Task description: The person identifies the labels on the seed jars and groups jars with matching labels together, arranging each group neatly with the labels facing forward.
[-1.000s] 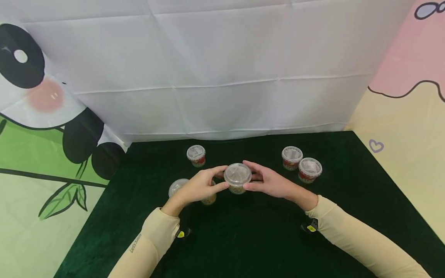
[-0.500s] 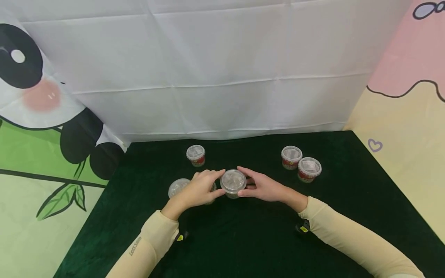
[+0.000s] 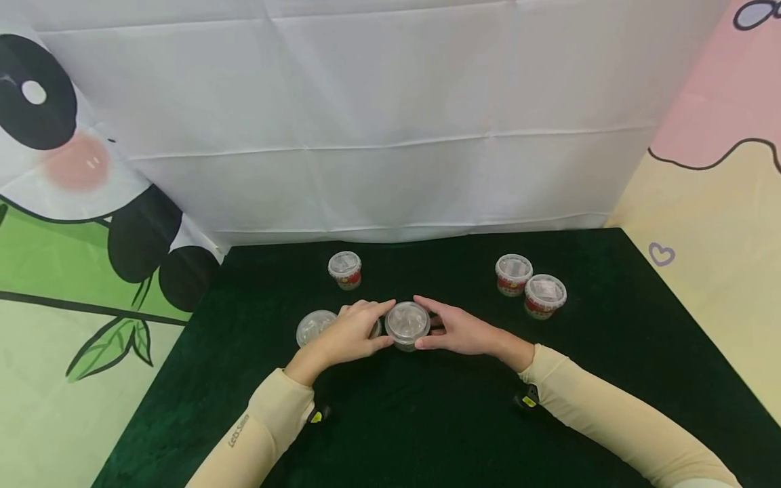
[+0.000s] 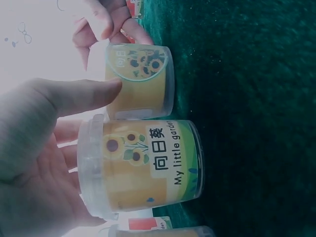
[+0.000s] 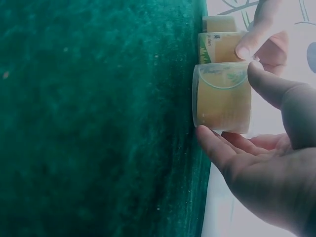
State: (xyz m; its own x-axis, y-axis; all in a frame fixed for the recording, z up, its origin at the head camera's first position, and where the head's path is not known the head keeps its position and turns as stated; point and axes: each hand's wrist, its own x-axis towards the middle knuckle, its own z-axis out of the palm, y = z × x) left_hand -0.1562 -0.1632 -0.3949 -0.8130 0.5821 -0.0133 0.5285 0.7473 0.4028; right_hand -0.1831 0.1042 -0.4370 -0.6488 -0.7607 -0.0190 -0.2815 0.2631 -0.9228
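A clear lidded plastic cup (image 3: 407, 324) with a sunflower label stands upright on the green cloth between my two hands. My left hand (image 3: 349, 332) holds its left side, thumb at the front and index finger at the back. On the other side my right hand (image 3: 462, 330) grips it with thumb and fingers, as the right wrist view shows around the cup (image 5: 224, 98). A second sunflower cup (image 4: 148, 168) stands close beside it under my left palm, mostly hidden in the head view. Another lidded cup (image 3: 314, 325) is partly behind my left hand.
A red-labelled cup (image 3: 345, 270) stands at the back left. Two more red-labelled cups, one (image 3: 514, 274) behind the other (image 3: 545, 295), stand close together on the right. A white cloth (image 3: 390, 135) hangs behind the green-covered table (image 3: 427, 434).
Both hands have brought the held cup down, nearer and slightly left, beside the second sunflower cup. In the last half second it has barely shifted. The other cups stay in place.
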